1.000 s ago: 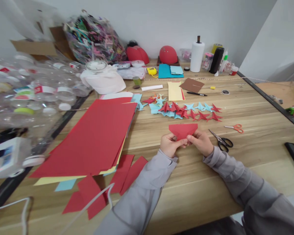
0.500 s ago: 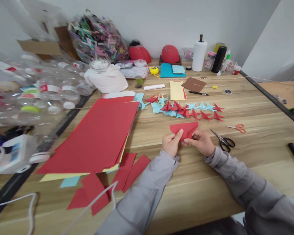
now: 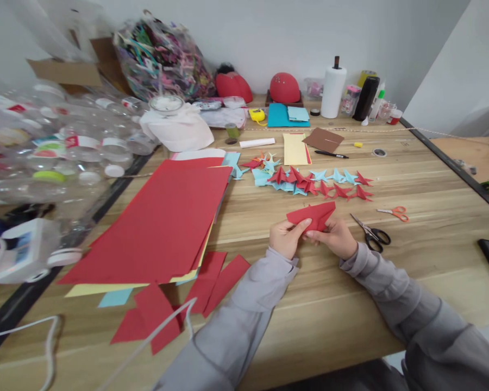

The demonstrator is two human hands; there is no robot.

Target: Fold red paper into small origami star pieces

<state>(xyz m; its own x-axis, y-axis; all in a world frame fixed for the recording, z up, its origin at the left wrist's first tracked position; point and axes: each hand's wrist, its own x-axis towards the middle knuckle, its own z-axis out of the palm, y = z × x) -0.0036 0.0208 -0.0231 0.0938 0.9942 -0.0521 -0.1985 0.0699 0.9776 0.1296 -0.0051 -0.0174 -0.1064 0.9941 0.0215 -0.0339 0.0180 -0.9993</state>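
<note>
Between my two hands is a folded piece of red paper (image 3: 313, 213), held just above the table with its long edge facing away from me. My left hand (image 3: 286, 239) pinches its left part, thumb on top. On the right side, my right hand (image 3: 337, 238) is closed on the lower right part, its thumb near the left one. Beyond the paper lie rows of folded red and light blue paper cranes (image 3: 305, 181). Black-handled scissors (image 3: 372, 234) and small orange-handled scissors (image 3: 395, 213) rest to the right of my right hand.
Large red sheets (image 3: 158, 217) are stacked on the left, with cut red pieces (image 3: 157, 317) nearer me. Plastic bottles (image 3: 81, 141) crowd the left edge. A white cable (image 3: 158, 328) crosses the front left. Yellow paper (image 3: 295, 149) and a black pen (image 3: 331, 155) lie farther back.
The red paper has tilted, its right end now higher, and shifted slightly to the right in my fingers. Both hands stay in nearly the same place.
</note>
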